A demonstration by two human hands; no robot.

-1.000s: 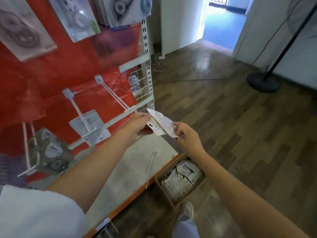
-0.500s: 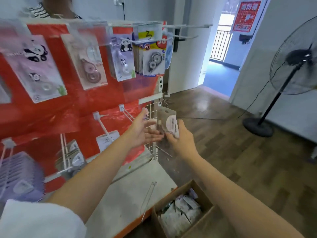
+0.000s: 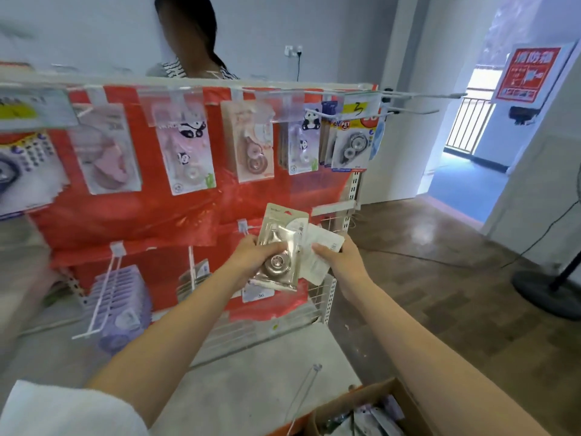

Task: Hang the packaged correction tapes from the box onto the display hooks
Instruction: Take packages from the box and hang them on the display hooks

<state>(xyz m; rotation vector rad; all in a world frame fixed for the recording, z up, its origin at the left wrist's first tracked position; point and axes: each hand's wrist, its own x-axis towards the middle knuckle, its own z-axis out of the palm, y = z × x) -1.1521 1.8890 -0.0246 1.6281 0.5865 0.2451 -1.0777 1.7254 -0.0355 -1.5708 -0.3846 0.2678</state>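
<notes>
Both hands are up in front of the rack. The left hand [image 3: 251, 256] grips a tape pack [image 3: 278, 253] face-out, fingers curled over its lower half; the right hand [image 3: 341, 256] pinches a second pack [image 3: 317, 250] that lies just behind and beside the first, back side showing white. The two overlap, and that looks like the risk: glossy film on glossy film, so one could slide free as they are parted and drop to the shelf [image 3: 251, 372] or the floor.

The hook [image 3: 248, 226] sits just behind the front pack's left edge, a thin white wire arm. The hang hole at the card's top is small and I can't make it out here. Miss it and the card may bend or the flap may tear.

The front pack is a flat card under a clear moulded blister, shiny, with a round tape wheel bulging out. The box [image 3: 371, 407] at the bottom right is plain brown cardboard, open, with more packs inside. The backing is crinkled red sheet.
</notes>
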